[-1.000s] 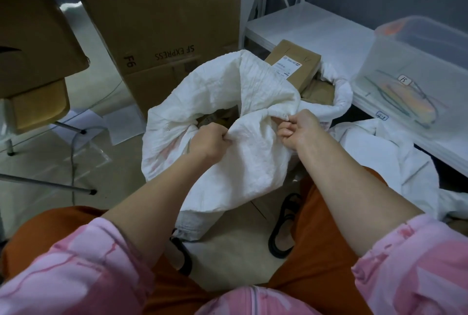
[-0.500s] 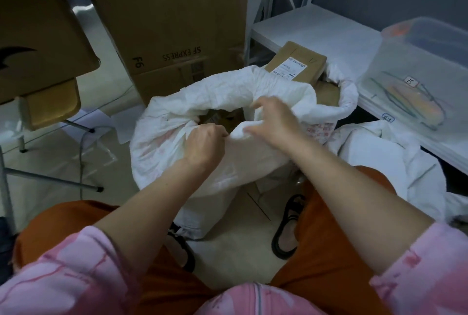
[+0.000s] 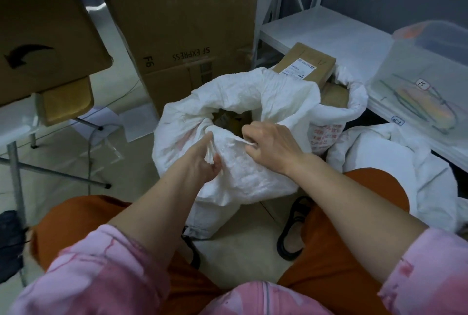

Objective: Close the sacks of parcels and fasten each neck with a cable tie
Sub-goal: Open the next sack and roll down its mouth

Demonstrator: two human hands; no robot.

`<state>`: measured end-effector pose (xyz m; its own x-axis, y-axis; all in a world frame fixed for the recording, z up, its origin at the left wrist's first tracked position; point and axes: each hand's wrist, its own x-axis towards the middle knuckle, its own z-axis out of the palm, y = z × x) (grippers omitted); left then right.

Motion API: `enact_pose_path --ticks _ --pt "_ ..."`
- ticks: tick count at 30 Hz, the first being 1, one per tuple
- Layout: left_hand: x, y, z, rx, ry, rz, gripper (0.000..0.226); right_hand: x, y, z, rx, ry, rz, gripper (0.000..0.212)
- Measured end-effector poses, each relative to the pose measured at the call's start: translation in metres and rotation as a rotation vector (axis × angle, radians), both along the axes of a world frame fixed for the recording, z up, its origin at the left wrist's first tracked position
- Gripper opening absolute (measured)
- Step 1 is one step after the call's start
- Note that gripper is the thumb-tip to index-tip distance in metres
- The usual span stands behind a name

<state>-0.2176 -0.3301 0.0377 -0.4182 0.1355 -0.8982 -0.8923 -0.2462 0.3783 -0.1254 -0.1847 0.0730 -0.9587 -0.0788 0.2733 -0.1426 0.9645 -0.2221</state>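
A crumpled white woven sack (image 3: 253, 170) stands on the pale floor (image 3: 63, 162) between a seated person's orange-trousered knees, its mouth still gaping. The left hand (image 3: 202, 160) clutches a gathered bunch of the near rim, while the right hand (image 3: 271, 145) pinches a fold of the same rim just beside it. Behind, a second white sack (image 3: 352, 102) holds a brown cardboard parcel with a white label (image 3: 306, 66) jutting from its top. A tall brown cardboard carton marked "SF EXPRESS" (image 3: 182, 23) rises beyond. On the white shelf (image 3: 329, 33) at right sits a clear plastic lidded bin (image 3: 430, 74).
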Motion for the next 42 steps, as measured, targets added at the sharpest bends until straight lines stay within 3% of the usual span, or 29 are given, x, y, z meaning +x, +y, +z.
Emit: enact_pose_path --ticks 4,6,10,12,13,15,18,19,22,25,28,30,33,38,40,42 --pt "-0.017 0.011 0.004 0.003 0.047 -0.091 0.02 0.01 0.007 0.005 -0.06 -0.08 0.084 0.027" --pt "-0.029 0.012 0.011 0.004 0.074 -0.109 0.027 0.014 0.011 0.008 -0.082 -0.19 0.056 0.029" --pt "-0.034 0.023 0.036 0.121 0.152 0.04 0.035 0.008 0.015 0.017 0.062 -0.564 -0.065 0.028" --pt "-0.027 0.027 0.043 0.202 0.259 -0.052 0.035 0.001 0.012 0.028 -0.125 -0.737 -0.076 0.033" --pt "-0.022 0.027 0.045 0.218 0.305 -0.121 0.047 -0.004 0.009 0.035 -0.262 -0.75 -0.108 0.038" --pt "-0.021 0.027 0.039 0.238 0.376 -0.241 0.075 -0.016 0.003 0.041 -0.392 -0.59 -0.227 0.046" --pt "-0.016 0.027 0.04 0.262 0.415 -0.282 0.073 -0.029 -0.008 0.037 -0.337 -0.4 -0.326 0.051" --pt "-0.015 0.025 0.04 0.259 0.404 -0.28 0.068 -0.032 -0.012 0.033 -0.346 -0.393 -0.325 0.047" --pt "-0.011 0.018 0.046 0.202 0.391 -0.303 0.025 -0.037 -0.015 0.021 -0.407 -0.39 -0.34 0.028" --pt "-0.011 0.015 0.058 0.033 0.393 -0.29 0.01 -0.031 -0.021 0.017 -0.483 -0.452 -0.221 0.027" --pt "-0.017 0.01 0.057 -0.22 0.437 -0.289 0.043 -0.022 -0.031 0.021 -0.566 -0.546 -0.043 0.029" --pt "-0.025 0.008 0.054 -0.223 0.483 -0.366 0.04 -0.016 -0.037 0.023 -0.607 -0.577 0.031 0.031" --pt "-0.032 -0.001 0.049 -0.299 0.408 -0.6 0.015 -0.013 -0.044 0.021 -0.664 -0.673 0.102 0.03" --pt "-0.037 -0.007 0.043 -0.238 0.424 -0.506 0.012 -0.017 -0.047 0.027 -0.622 -0.855 0.116 0.018" --pt "-0.04 -0.014 0.042 -0.218 0.446 -0.425 0.008 -0.027 -0.044 0.027 -0.619 -0.718 -0.004 0.017" --pt "-0.045 -0.025 0.039 -0.227 0.457 -0.387 0.009 -0.043 -0.038 0.022 -0.51 -0.401 -0.187 0.008"
